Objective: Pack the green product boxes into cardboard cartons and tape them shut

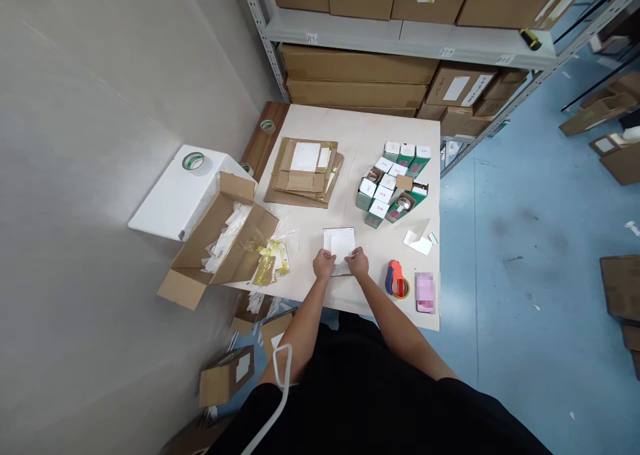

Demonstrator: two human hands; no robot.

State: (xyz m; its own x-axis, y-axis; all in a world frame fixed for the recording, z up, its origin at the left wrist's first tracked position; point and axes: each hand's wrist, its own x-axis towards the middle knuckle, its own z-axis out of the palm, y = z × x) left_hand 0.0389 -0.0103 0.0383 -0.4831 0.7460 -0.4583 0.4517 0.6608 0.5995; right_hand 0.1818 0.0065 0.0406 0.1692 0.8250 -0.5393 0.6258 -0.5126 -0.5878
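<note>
A small flat white carton (340, 244) lies on the white table (360, 128) near its front edge. My left hand (324, 264) grips its near left corner with curled fingers. My right hand (358, 262) grips its near right corner the same way. A red and blue tape dispenser (397, 279) with a yellow roll lies just right of my right hand.
Several green and white boxes (395, 182) stand at the table's right. Flattened cartons (305, 172) are stacked mid-table. An open cardboard box (225, 238) of bags sits at the left. A phone (425, 291) lies at the front right corner. Shelves with brown cartons (357, 75) stand behind.
</note>
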